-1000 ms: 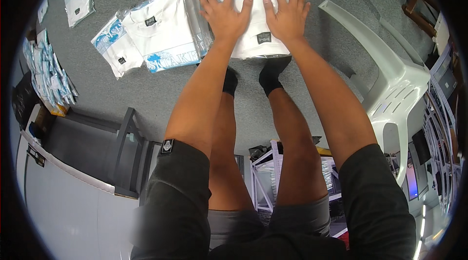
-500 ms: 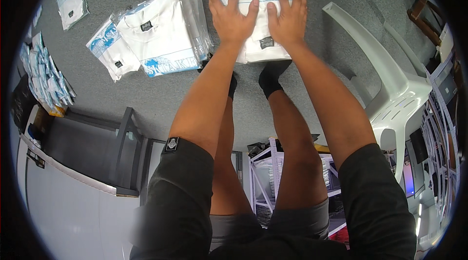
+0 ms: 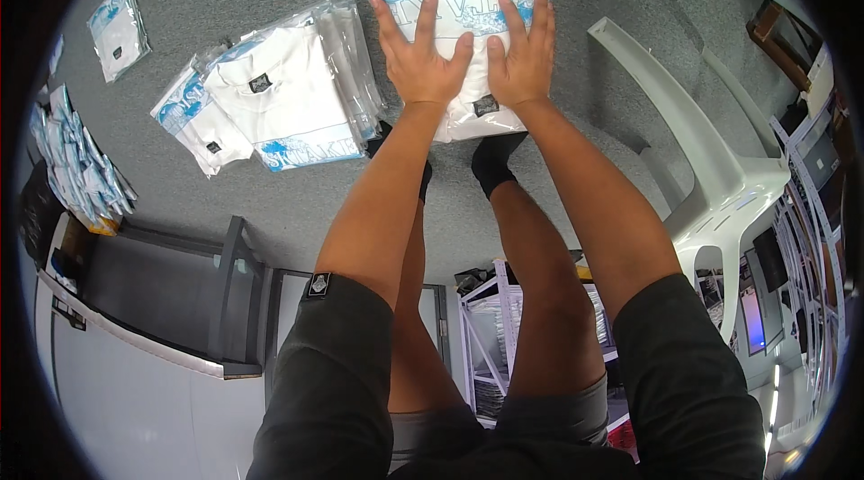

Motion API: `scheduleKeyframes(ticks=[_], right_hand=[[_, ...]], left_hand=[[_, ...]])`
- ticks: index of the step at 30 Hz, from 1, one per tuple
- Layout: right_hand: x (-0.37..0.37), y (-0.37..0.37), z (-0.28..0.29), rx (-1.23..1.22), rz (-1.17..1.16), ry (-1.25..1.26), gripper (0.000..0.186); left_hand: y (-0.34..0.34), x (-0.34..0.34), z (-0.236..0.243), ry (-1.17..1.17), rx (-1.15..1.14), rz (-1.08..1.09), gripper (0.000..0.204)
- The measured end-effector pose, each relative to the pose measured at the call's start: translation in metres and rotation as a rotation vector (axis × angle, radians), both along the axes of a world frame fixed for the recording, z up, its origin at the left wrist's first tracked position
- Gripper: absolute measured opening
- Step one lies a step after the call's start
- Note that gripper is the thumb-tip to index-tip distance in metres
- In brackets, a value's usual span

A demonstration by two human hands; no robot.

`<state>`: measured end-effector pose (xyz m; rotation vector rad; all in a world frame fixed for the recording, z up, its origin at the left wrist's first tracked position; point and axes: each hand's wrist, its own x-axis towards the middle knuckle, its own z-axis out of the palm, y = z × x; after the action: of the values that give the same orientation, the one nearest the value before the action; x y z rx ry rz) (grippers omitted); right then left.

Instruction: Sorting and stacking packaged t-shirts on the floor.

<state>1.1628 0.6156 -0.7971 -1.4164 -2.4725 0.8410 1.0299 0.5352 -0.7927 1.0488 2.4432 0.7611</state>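
Observation:
A stack of folded white T-shirts in clear plastic bags [image 3: 470, 19] lies on the grey carpet at the far middle, in front of my feet. Its upper shirt has a blue print across the far part and a small dark neck label. Flat on its left side rests my left hand [image 3: 421, 62], fingers spread. My right hand [image 3: 522, 57] presses on the right side the same way, thumbs close together. Neither hand grips anything. Left of this stack, a leaning pile of bagged white shirts [image 3: 297, 102] stands, with a smaller bagged shirt [image 3: 193, 120] at its left edge.
Another bagged shirt [image 3: 119, 30] lies at the far left. Below it is a heap of blue-and-white packages [image 3: 76, 161]. A pale plastic chair [image 3: 720, 183] lies tipped on the right. A dark grey frame [image 3: 229, 300] and a white-framed rack [image 3: 495, 327] appear nearer.
The whole view has shifted, so the shirts and carpet sit slightly lower in the picture. Both hands remain spread on the stack, their pose almost unchanged.

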Motion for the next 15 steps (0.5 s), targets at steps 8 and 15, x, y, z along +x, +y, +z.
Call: scheduleKeyframes(ticks=[8, 15], right_hand=[[-0.003, -0.001, -0.001, -0.02, -0.007, -0.025, 0.055], [-0.004, 0.001, -0.005, -0.028, -0.011, -0.006, 0.057]], left_hand=[[0.003, -0.001, -0.008, 0.009, 0.043, 0.025, 0.071], [0.005, -0.003, -0.014, 0.007, 0.055, 0.013, 0.072]])
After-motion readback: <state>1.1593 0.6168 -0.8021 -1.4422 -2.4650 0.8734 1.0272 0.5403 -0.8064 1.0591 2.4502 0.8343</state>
